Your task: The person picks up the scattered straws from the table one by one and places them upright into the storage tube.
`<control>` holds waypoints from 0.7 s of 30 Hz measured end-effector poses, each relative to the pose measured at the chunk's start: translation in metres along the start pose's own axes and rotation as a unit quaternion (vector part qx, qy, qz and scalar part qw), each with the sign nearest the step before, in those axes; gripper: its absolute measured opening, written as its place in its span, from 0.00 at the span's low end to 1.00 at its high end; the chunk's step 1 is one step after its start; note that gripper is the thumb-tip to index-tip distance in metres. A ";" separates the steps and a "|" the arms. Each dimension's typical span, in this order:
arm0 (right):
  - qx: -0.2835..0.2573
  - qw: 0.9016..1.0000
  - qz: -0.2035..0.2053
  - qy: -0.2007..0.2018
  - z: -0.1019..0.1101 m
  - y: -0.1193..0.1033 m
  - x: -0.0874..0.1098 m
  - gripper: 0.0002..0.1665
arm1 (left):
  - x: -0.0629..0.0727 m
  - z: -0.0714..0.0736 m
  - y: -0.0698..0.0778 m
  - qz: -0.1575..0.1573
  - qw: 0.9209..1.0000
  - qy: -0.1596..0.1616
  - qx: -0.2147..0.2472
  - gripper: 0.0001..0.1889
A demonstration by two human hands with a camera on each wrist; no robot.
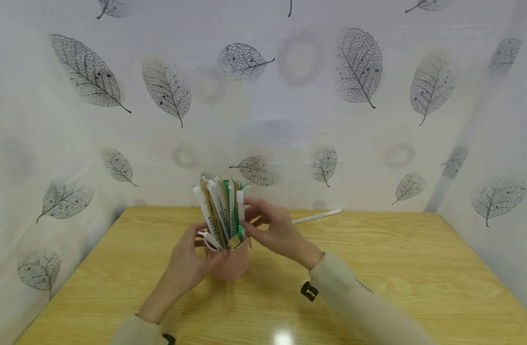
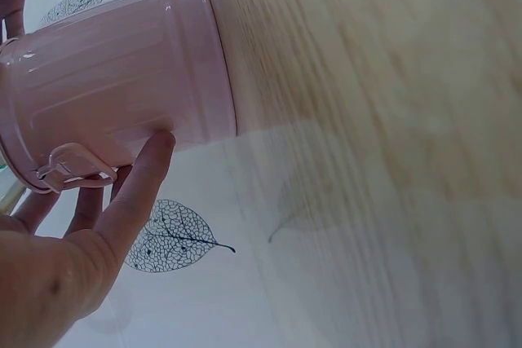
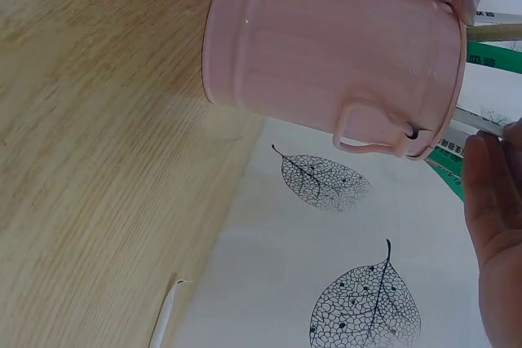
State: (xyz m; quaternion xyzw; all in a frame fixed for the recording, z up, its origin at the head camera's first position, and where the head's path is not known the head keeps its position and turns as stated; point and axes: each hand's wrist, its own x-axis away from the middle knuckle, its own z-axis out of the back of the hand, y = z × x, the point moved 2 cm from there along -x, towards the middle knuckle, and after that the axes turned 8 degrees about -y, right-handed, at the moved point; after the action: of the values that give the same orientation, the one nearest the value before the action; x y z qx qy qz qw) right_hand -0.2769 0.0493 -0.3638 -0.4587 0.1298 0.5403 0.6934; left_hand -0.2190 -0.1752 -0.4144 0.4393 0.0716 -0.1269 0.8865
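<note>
A pink metal pail with small side handles stands upright on the table. It holds a bunch of slim wrapped sticks in white, brown and green; whether they are straws cannot be told. My left hand holds the pail from its left, with the thumb at the front rim. In the left wrist view a finger lies along the pail's side near its handle. At the right edge of the bunch, my right hand pinches a white wrapped stick between thumb and fingers.
One loose white wrapped stick lies on the wooden table near its back edge, right of the pail. Pale leaf-printed sheeting stands behind the table and along both sides.
</note>
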 end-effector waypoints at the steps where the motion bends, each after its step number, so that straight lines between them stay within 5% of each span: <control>1: 0.001 1.000 0.001 0.000 0.000 0.000 0.000 0.28 | 0.000 0.000 0.000 0.000 1.000 -0.001 0.000 0.38; 13: 0.032 0.999 0.001 0.017 0.020 0.010 0.005 0.30 | -0.001 0.000 -0.002 0.000 1.000 0.000 -0.002 0.38; 18: 0.073 0.994 -0.079 0.007 0.042 0.030 0.019 0.27 | -0.001 0.000 -0.001 -0.010 1.000 0.006 -0.008 0.37; 21: 0.119 0.982 -0.146 -0.028 0.053 0.048 0.032 0.24 | 0.000 -0.001 -0.002 -0.021 1.000 0.006 -0.012 0.37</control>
State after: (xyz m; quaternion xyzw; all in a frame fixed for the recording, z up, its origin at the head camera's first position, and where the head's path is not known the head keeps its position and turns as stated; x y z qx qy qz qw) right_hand -0.3230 0.1106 -0.3799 -0.3716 0.1056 0.4264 0.8179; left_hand -0.2193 -0.1758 -0.4162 0.4273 0.0881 -0.1422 0.8885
